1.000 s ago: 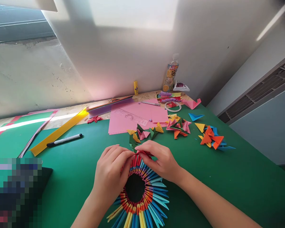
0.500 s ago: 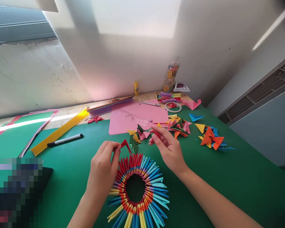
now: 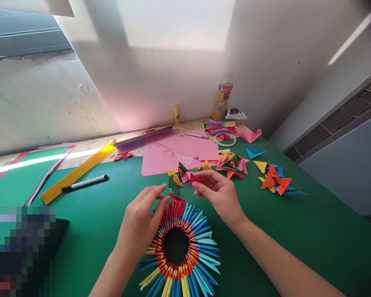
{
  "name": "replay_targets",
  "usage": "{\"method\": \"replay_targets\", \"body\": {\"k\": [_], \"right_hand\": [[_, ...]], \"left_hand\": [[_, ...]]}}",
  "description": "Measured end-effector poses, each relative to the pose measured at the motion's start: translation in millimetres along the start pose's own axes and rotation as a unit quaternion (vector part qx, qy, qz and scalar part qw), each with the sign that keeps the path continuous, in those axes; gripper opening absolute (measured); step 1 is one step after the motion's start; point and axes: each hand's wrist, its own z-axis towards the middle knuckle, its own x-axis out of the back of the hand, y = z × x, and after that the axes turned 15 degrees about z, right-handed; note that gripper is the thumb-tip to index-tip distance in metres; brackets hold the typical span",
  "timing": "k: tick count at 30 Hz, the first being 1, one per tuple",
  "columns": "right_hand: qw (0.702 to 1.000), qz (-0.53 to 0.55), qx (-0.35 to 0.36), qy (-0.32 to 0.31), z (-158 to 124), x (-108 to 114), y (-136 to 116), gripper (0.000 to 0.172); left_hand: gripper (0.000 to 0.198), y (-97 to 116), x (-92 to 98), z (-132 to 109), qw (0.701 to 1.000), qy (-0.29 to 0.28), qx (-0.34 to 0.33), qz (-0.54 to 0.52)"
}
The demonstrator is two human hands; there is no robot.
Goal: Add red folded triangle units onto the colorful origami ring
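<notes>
A ring of folded paper pieces in red, blue, yellow and orange lies on the green table top. Over its upper left edge is my left hand, thumb and forefinger close together beside a red folded piece that rests on the red part of the ring. My right hand, up and to the right of the ring, pinches another red paper piece between thumb and fingers. Green and yellow folded pieces lie just beyond both hands.
Pink sheets carry a clear ruler. A marker and yellow strip lie left. Loose folded pieces sit right, a tape ring behind them. A glue stick and bottle stand by the wall.
My left hand has moved right and down, and its red piece now rests at the ring's top. My right hand has come slightly left and lower with its red piece.
</notes>
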Motion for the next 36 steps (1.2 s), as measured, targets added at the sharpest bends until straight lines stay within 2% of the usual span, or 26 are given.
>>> {"method": "replay_targets", "body": {"k": [2, 5, 8, 11, 13, 17, 21, 24, 27, 30, 32, 36], "right_hand": [[1.0, 0.012, -0.01, -0.01, 0, 0, -2, 0.019], [0.997, 0.027, -0.017, -0.074, -1, 0, -4, 0.014], [0.99, 0.004, 0.01, -0.141, -3, -2, -5, 0.009], [0.984, -0.013, 0.043, -0.171, -5, -4, -4, 0.005], [0.984, 0.002, 0.031, -0.174, -6, -4, -3, 0.006], [0.989, 0.052, -0.025, -0.136, -7, -5, 0, 0.02], [0.988, 0.073, -0.053, -0.126, -6, -8, 2, 0.013], [0.985, 0.096, -0.082, -0.116, -5, -7, -1, 0.012], [0.989, 0.108, -0.076, -0.074, -2, -4, -6, 0.014], [0.995, 0.086, -0.046, -0.014, 2, 1, -9, 0.016], [0.997, 0.07, -0.036, 0.011, 3, 3, -8, 0.017], [0.996, 0.065, -0.054, 0.01, 4, 4, 0, 0.022]], "left_hand": [[0.02, 2, 1.8, 0, 1.0, 0.011, -0.006, -0.005], [0.02, 5, 4.9, -1, 0.999, 0.022, -0.021, -0.025], [0.019, 9, 6.6, -2, 0.998, 0.015, -0.042, -0.053], [0.019, 13, 5.9, -2, 0.995, 0.003, -0.054, -0.084], [0.019, 15, 4.8, -2, 0.994, 0.005, -0.059, -0.094], [0.015, 17, 3.7, -3, 0.993, 0.03, -0.069, -0.086], [0.01, 16, 3.7, -3, 0.995, 0.035, -0.07, -0.062], [0.014, 15, 3.1, -4, 0.997, -0.016, -0.057, -0.048], [0.029, 15, 3.3, -5, 0.994, -0.092, -0.056, -0.014], [0.048, 16, 4.7, -6, 0.983, -0.159, -0.089, 0.014], [0.054, 17, 5.8, -6, 0.973, -0.194, -0.12, 0.023], [0.057, 18, 6.1, -5, 0.959, -0.23, -0.154, 0.058]]}}
